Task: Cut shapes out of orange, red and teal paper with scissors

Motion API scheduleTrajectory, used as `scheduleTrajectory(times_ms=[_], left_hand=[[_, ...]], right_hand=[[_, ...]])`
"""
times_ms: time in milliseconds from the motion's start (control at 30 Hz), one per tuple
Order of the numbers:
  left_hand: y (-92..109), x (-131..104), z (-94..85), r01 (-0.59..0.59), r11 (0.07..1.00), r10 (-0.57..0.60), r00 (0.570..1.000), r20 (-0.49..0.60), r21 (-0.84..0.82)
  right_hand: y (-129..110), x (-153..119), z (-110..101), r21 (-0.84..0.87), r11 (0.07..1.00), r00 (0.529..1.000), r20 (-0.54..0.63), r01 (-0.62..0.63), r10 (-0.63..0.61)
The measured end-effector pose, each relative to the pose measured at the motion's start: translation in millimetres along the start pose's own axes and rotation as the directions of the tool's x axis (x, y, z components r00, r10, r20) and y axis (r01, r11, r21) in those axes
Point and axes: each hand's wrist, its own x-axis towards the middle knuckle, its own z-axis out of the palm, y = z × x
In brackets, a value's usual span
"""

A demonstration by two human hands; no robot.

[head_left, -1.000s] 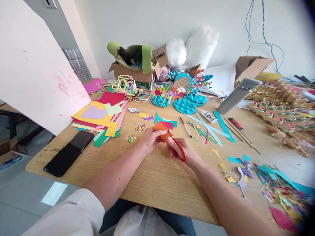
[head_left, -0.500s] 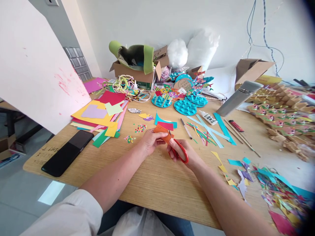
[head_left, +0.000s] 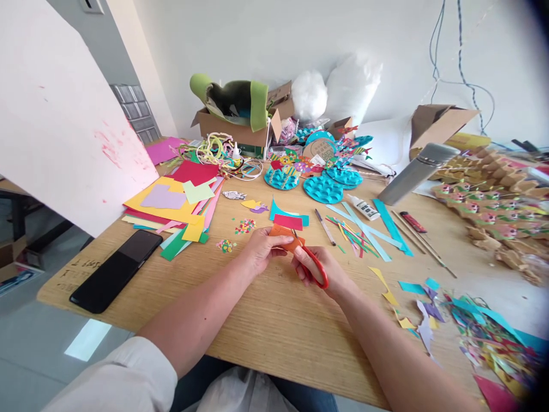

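Over the middle of the wooden table, my left hand (head_left: 265,250) pinches a small piece of orange paper (head_left: 281,233) between thumb and fingers. My right hand (head_left: 316,266) is closed on red-handled scissors (head_left: 322,276), whose blades point up and left at the orange paper's right part. Just beyond the paper lie a dark pink rectangle (head_left: 287,222) and a curved blue paper piece (head_left: 278,210). A pen (head_left: 325,227) rests to their right. Left of my left hand are two small piles of coloured paper bits (head_left: 245,226).
A black phone (head_left: 115,271) and stacked coloured papers (head_left: 163,200) are at left. Thin strips, a glue bottle (head_left: 364,207) and a grey flask (head_left: 416,173) stand or lie at right. Paper scraps (head_left: 484,326) cover the near right. Blue discs (head_left: 323,189) sit at the back.
The scissors and orange paper have shifted very slightly against each other. Both hands stay in nearly the same place, and the view has tilted a little.
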Motion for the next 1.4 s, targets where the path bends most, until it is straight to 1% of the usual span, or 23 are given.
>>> scheduleTrajectory(times_ms=[67,233,333,467,567,767,933,1167,1267,1400], left_hand=[[-0.2,0.1,-0.8,-0.004,1.0,0.004,1.0,0.003,0.023],[-0.6,-0.1,-1.8,0.008,0.998,-0.011,0.999,0.052,0.056],[-0.7,-0.4,-1.5,0.014,0.998,-0.017,0.999,0.041,0.069],[0.0,-0.3,-1.6,-0.014,0.995,0.014,1.0,0.002,0.094],[1.3,-0.4,-1.6,-0.02,0.994,0.02,1.0,-0.001,0.11],[1.0,-1.0,0.1,-0.018,0.998,0.017,1.0,0.023,0.064],[0.4,-0.3,0.8,-0.022,0.999,0.022,1.0,0.002,0.046],[0.3,-0.9,0.4,-0.033,0.998,0.031,0.999,0.031,0.061],[0.3,-0.8,-0.1,-0.026,0.997,0.024,0.999,0.029,0.066],[0.1,-0.8,-0.5,-0.027,0.997,0.025,0.999,0.029,0.066]], right_hand=[[0.5,0.9,0.0,0.001,1.0,1.0,0.003,0.003,-0.003],[-0.1,1.4,-0.2,-0.013,1.0,1.0,0.007,0.008,-0.008],[-2.5,0.6,-0.8,-0.032,0.999,1.0,0.027,-0.005,0.006],[-6.6,-1.2,-1.9,-0.042,0.999,0.999,0.024,-0.027,0.028],[-8.0,-2.6,-3.6,-0.039,0.999,0.999,0.032,-0.024,0.025],[-6.4,-2.7,-5.9,-0.043,0.999,0.999,0.052,-0.006,0.008],[-2.0,-0.5,-4.9,-0.051,0.999,0.999,0.053,0.011,-0.008],[-5.2,-2.0,-3.5,-0.068,0.998,0.999,0.039,0.012,-0.01],[-7.0,-2.9,-3.2,-0.067,0.998,0.999,0.032,-0.005,0.007],[-6.8,-3.3,-3.6,-0.065,0.998,1.0,0.03,0.004,-0.002]])
